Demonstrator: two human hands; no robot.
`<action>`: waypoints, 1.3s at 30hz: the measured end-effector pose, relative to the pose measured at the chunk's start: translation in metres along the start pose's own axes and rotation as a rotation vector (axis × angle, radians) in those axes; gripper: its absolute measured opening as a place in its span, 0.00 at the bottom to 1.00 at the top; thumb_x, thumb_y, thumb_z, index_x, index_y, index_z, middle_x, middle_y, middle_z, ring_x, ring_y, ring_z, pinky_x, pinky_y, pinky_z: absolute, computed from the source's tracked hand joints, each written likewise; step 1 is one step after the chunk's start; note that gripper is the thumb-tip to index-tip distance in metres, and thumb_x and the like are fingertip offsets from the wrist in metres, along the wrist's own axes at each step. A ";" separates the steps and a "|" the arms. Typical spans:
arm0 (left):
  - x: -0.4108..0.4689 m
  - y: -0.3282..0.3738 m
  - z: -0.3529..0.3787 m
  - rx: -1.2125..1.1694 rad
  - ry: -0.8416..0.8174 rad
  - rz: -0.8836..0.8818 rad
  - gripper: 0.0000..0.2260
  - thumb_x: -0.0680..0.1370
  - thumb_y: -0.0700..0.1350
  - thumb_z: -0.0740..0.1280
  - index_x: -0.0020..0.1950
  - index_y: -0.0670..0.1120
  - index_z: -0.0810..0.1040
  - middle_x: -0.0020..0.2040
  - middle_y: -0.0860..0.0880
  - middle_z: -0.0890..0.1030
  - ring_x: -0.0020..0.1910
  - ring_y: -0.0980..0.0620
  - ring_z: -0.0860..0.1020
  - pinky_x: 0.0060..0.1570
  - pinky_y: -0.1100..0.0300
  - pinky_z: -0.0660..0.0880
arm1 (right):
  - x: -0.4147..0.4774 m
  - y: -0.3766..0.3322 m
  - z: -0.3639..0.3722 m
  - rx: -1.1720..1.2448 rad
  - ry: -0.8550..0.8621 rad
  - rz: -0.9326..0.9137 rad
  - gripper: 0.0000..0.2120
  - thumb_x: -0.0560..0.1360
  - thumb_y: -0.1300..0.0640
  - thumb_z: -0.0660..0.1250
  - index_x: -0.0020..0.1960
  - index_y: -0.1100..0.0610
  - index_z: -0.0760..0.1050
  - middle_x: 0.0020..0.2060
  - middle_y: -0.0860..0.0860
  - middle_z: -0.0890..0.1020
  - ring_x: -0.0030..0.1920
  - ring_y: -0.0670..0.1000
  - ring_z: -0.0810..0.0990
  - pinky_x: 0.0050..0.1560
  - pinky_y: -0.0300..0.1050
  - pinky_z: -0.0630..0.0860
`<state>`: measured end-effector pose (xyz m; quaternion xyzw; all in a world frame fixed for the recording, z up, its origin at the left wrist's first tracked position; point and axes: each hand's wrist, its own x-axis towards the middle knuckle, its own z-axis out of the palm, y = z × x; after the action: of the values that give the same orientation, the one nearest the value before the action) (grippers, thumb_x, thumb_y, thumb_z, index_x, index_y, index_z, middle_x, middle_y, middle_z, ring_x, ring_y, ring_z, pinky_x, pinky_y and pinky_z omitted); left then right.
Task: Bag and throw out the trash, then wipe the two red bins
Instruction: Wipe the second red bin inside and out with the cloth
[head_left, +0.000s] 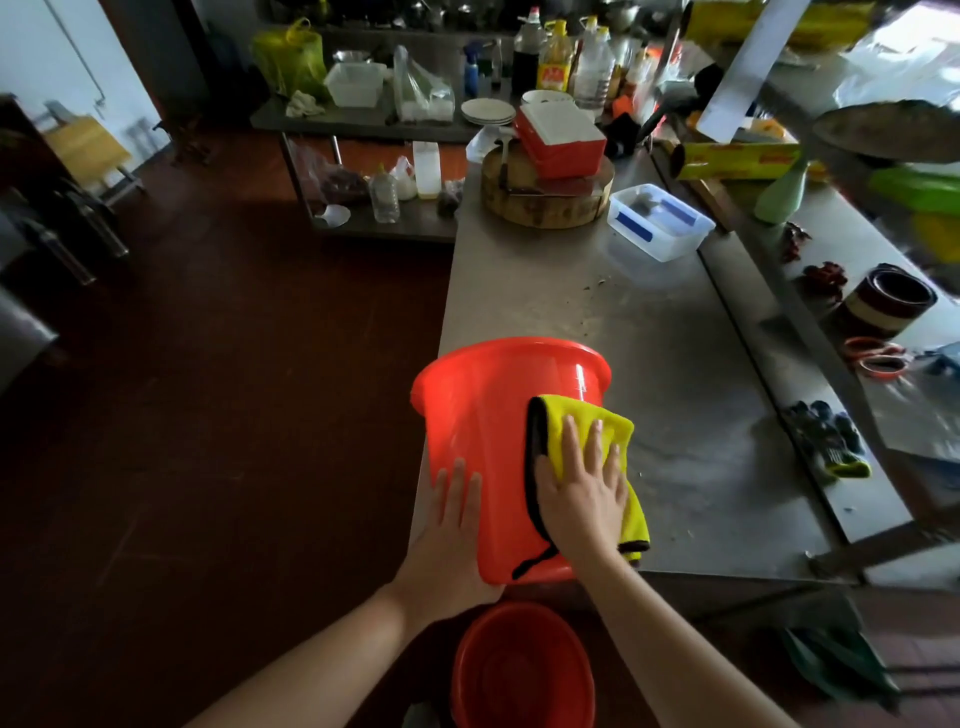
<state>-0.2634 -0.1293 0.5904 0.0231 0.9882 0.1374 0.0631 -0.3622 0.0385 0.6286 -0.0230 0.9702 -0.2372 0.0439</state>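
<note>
On your far left is dark red floor (208, 415), and beyond it a back table (363, 122) crowded with bottles, bags and plates. Your left hand (457, 519) lies flat on the left side of the bin (483, 431), fingers straight and together, steadying it without curling round anything. The bin is tipped over on the near left corner of the steel table (623, 322), rim away from you and base toward you. Below it, between your forearms, the second bin (519, 670) stands mouth up on the floor. On the tipped bin's upper side lies a yellow cloth (589, 421) with a dark edge; part of it hangs down the right flank toward the tabletop. Your right hand (582, 499) presses flat on that cloth, fingers spread and straight, not gripping it. The two hands are apart, with a strip of bare red plastic between them. Farther back on the table a round block (545, 200) carries a red box (561, 137), and just to its right sits a clear tub (660, 223). On the right side shelf (857, 499) lie orange scissors (878, 356) and, nearer you, dark gloves (826, 436).
</note>
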 end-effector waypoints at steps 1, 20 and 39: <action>0.001 0.003 -0.001 0.002 0.021 0.024 0.59 0.66 0.69 0.67 0.80 0.35 0.41 0.80 0.34 0.37 0.78 0.32 0.35 0.76 0.35 0.48 | -0.011 -0.003 0.004 -0.064 0.031 -0.074 0.33 0.77 0.30 0.45 0.80 0.34 0.40 0.83 0.47 0.43 0.82 0.60 0.42 0.79 0.62 0.49; 0.008 0.003 0.001 -0.127 -0.069 -0.027 0.63 0.64 0.74 0.67 0.77 0.51 0.24 0.76 0.50 0.22 0.75 0.47 0.23 0.76 0.41 0.41 | -0.005 0.068 -0.006 0.421 -0.065 0.057 0.35 0.76 0.35 0.56 0.81 0.37 0.51 0.82 0.44 0.53 0.81 0.49 0.50 0.79 0.54 0.54; 0.024 0.022 -0.015 -0.006 -0.135 0.032 0.61 0.63 0.73 0.65 0.79 0.49 0.29 0.77 0.45 0.24 0.76 0.40 0.25 0.78 0.39 0.44 | -0.075 0.056 0.019 -0.145 0.142 -0.415 0.32 0.80 0.43 0.57 0.82 0.39 0.51 0.83 0.47 0.49 0.82 0.62 0.43 0.77 0.65 0.49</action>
<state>-0.2880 -0.1108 0.6076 0.0481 0.9808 0.1393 0.1275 -0.2875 0.0839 0.5913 -0.2084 0.9598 -0.1719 -0.0759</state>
